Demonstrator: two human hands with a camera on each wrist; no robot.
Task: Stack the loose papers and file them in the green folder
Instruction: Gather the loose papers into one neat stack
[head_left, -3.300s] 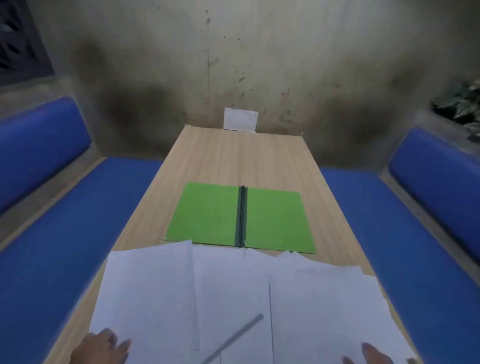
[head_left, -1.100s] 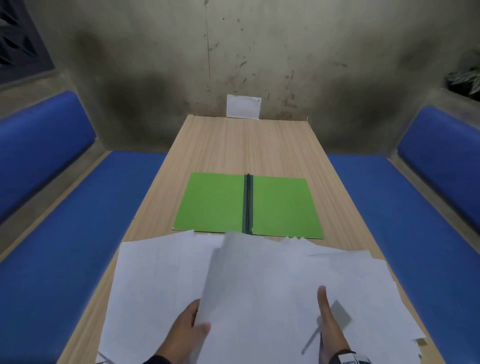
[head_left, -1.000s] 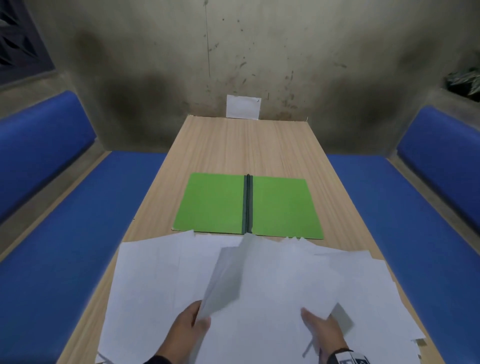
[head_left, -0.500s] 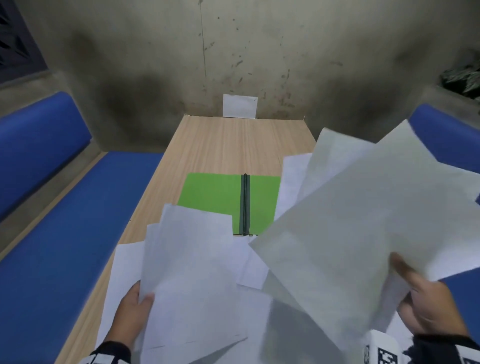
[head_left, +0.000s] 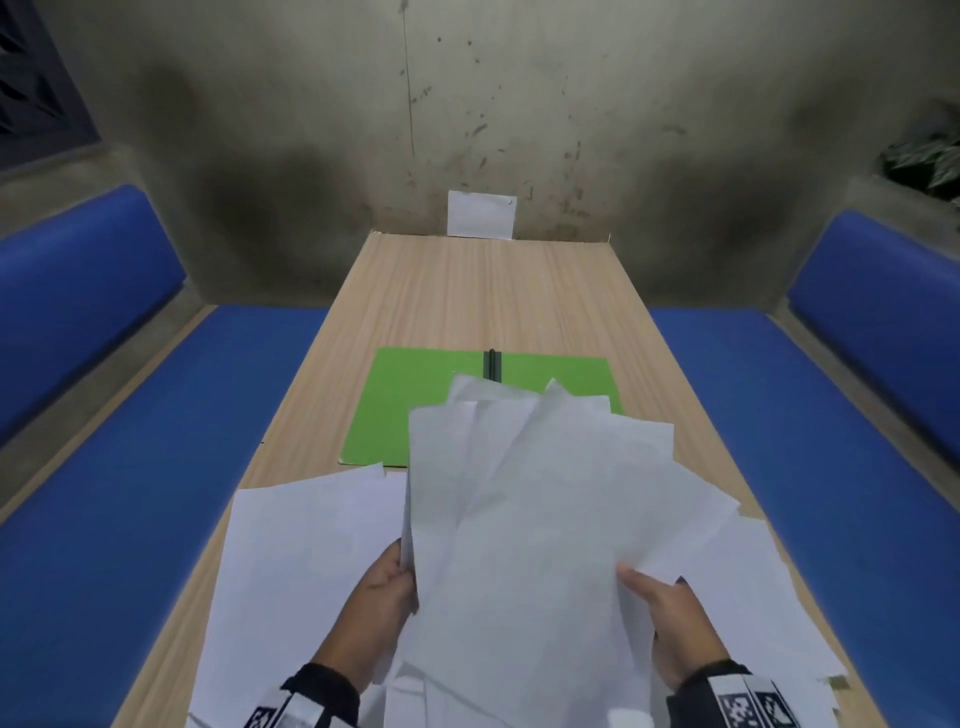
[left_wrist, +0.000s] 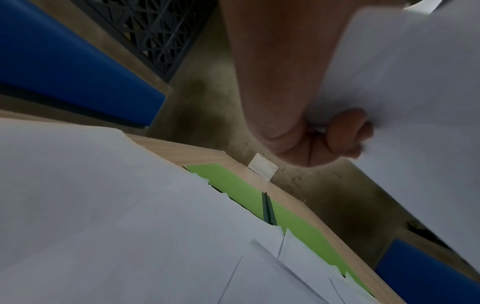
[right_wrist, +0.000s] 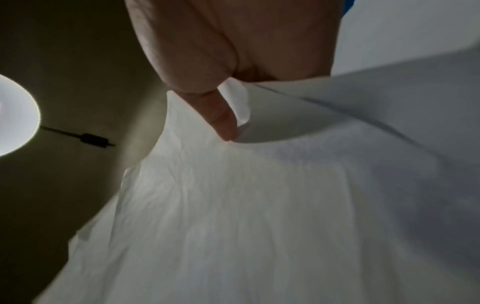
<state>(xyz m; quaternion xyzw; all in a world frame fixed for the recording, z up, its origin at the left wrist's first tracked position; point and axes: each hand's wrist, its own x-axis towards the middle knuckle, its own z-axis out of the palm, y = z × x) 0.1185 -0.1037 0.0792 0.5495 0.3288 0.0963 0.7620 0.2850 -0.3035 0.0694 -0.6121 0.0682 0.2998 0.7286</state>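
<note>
I hold a fanned bundle of white papers (head_left: 524, 499) tilted up over the near end of the table. My left hand (head_left: 387, 582) grips its left edge, and my right hand (head_left: 660, 597) grips its right side with the thumb on top. In the left wrist view my left hand (left_wrist: 324, 135) has fingers curled round the sheets (left_wrist: 415, 82). In the right wrist view my right hand (right_wrist: 226, 115) pinches the papers (right_wrist: 259, 205). The green folder (head_left: 400, 410) lies open on the table beyond, with a dark spine (head_left: 491, 364). The bundle hides its near right part.
More loose sheets (head_left: 301, 551) lie flat on the wooden table (head_left: 488, 291) under and beside the bundle. A small white card (head_left: 480, 214) stands against the wall at the far end. Blue benches (head_left: 130, 509) run along both sides.
Half a second ago each hand held its own papers apart, the right ones raised high. Now both hands have come together and the sheets form one bundle in front of me.
</note>
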